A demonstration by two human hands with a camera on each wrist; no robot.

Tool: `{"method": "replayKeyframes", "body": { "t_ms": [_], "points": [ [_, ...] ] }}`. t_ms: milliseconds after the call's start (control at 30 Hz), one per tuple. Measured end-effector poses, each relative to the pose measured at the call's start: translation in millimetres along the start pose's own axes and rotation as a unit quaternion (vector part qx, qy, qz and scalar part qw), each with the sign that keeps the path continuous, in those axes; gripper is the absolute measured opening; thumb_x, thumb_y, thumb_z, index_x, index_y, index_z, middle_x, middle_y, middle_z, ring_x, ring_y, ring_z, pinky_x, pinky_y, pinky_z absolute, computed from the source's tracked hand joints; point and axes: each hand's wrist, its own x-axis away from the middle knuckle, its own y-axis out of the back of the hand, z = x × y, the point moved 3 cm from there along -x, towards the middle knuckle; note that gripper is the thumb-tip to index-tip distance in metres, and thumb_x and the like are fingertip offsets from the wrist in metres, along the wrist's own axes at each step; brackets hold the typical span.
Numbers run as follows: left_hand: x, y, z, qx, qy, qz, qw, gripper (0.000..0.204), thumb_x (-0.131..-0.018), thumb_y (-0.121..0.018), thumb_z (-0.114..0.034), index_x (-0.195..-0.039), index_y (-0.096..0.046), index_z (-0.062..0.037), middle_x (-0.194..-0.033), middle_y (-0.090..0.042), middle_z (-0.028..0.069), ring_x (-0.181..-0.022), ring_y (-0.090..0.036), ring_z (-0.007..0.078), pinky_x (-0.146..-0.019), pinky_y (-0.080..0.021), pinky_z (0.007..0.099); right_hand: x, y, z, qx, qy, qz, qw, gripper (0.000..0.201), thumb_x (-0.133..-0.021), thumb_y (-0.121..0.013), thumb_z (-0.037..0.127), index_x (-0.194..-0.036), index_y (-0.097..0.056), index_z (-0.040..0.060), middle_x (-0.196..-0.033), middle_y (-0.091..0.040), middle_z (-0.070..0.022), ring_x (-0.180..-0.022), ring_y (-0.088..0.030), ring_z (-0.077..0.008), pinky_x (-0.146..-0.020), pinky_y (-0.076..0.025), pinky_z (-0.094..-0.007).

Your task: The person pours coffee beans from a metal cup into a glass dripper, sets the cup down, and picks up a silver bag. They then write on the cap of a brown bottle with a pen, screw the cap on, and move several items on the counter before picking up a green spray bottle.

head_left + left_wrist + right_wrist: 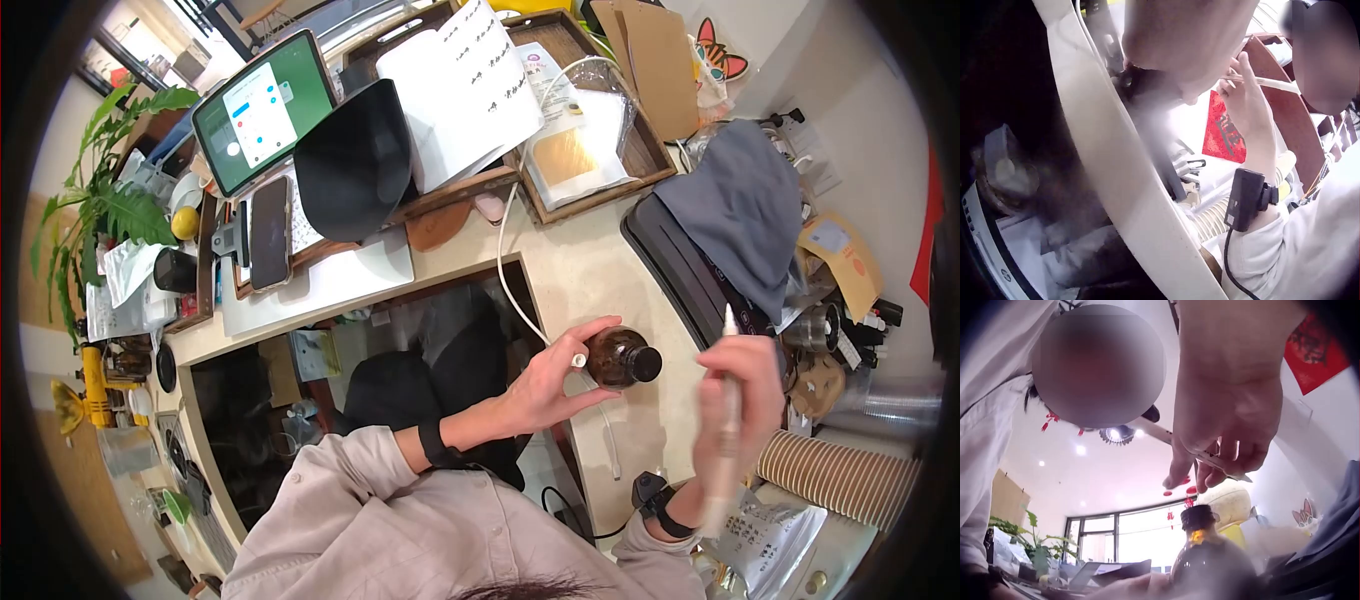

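Your left hand (540, 388) grips the brown bottle (615, 358); your right hand (742, 405) grips a pale pen (721, 470).
Head: the bottle stands on the table (655, 430); writing on the silver packet (768, 545) is too small to read. Left wrist: this alone shows a round logo (1005, 275), unreadable. Right wrist: this alone shows hanging red ornaments (1170, 517).

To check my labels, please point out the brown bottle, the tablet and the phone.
Brown bottle (607, 356): head view, its body.
Tablet (262, 108): head view, its lit screen.
Phone (270, 232): head view, its dark screen.
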Motion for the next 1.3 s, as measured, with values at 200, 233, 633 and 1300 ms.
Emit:
{"method": "replayKeyframes", "body": {
  "t_ms": [200, 233, 633, 1300],
  "points": [
    [1.9, -1.5, 14.2, 0.015, -0.059, -0.004, 0.998, 0.061, -0.077, -0.088, -0.012, -0.109, -0.036, -0.0091, -0.149, -0.047, 0.0277, -0.128, -0.057, 0.0378, -0.084, -0.055, 0.0337, 4.6, 6.2, -23.0, -0.220, 0.005, -0.077, 0.972, 0.058, -0.107, -0.038, 0.052, -0.090, -0.056, -0.0001, -0.113, -0.052, -0.0180, -0.062, -0.055, -0.0145, -0.070, -0.046, -0.0296],
    [1.8, -1.9, 16.3, 0.017, -0.072, -0.006, 0.997, 0.061, -0.077, -0.088, -0.012, -0.109, -0.037, -0.0094, -0.149, -0.047, 0.0277, -0.128, -0.057, 0.0375, -0.081, -0.054, 0.0326, 5.6, 4.3, -23.6, -0.260, 0.008, -0.087, 0.962, 0.052, -0.107, -0.043, 0.047, -0.089, -0.055, 0.0000, -0.113, -0.052, -0.0181, -0.059, -0.056, -0.0146, -0.070, -0.047, -0.0298],
    [0.3, -3.0, 26.2, 0.051, -0.082, -0.003, 0.995, 0.058, -0.078, -0.088, -0.011, -0.107, -0.037, -0.0103, -0.148, -0.048, 0.0278, -0.130, -0.055, 0.0391, -0.078, -0.055, 0.0311, 3.3, -10.2, -16.4, -0.006, -0.006, -0.133, 0.991, 0.026, -0.095, -0.062, 0.026, -0.102, -0.064, 0.0007, -0.071, -0.048, -0.0033, -0.063, -0.048, -0.0140, -0.060, -0.037, -0.0280],
    [4.7, -11.6, 11.9, -0.043, 0.037, -0.064, 0.996, 0.059, -0.072, -0.091, -0.010, -0.106, -0.043, -0.0021, -0.138, -0.058, 0.0210, -0.118, -0.066, 0.0316, -0.087, -0.058, 0.0341, 32.2, -41.7, -19.7, 0.082, -0.026, -0.024, 0.996, 0.045, -0.066, -0.093, 0.012, -0.106, -0.073, 0.0045, -0.072, -0.047, -0.0010, -0.056, -0.046, -0.0103, -0.049, -0.034, -0.0263]
  ]
}}
